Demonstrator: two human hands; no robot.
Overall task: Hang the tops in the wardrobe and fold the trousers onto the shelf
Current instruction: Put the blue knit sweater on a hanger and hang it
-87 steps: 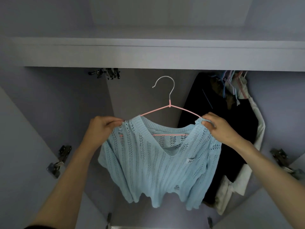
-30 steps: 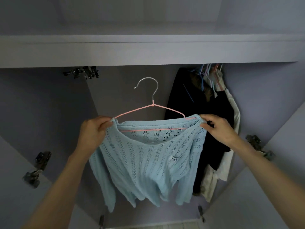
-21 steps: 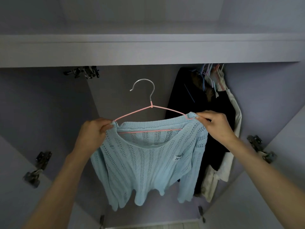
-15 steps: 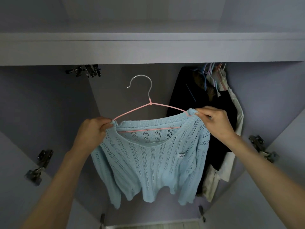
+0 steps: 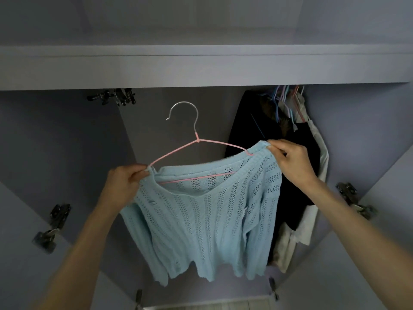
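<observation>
A light blue openwork knit top (image 5: 201, 224) hangs on a pink wire hanger (image 5: 178, 151) with a silver hook, held up in front of the open wardrobe. My left hand (image 5: 125, 186) pinches the top's left shoulder at the hanger's end. My right hand (image 5: 292, 162) pinches the right shoulder, held higher, so the hanger tilts up to the right. The hook is free in the air below the shelf edge. The rail is hidden behind the shelf front.
A white shelf (image 5: 201, 66) spans the top of the wardrobe. Dark and cream garments (image 5: 268, 135) hang on several hangers at the right. Door hinges (image 5: 53, 222) sit on the open doors either side, and clips (image 5: 114, 97) hang at the upper left.
My right hand has lifted its shoulder of the top, tilting the hanger up on the right. The left hand stays about where it was.
</observation>
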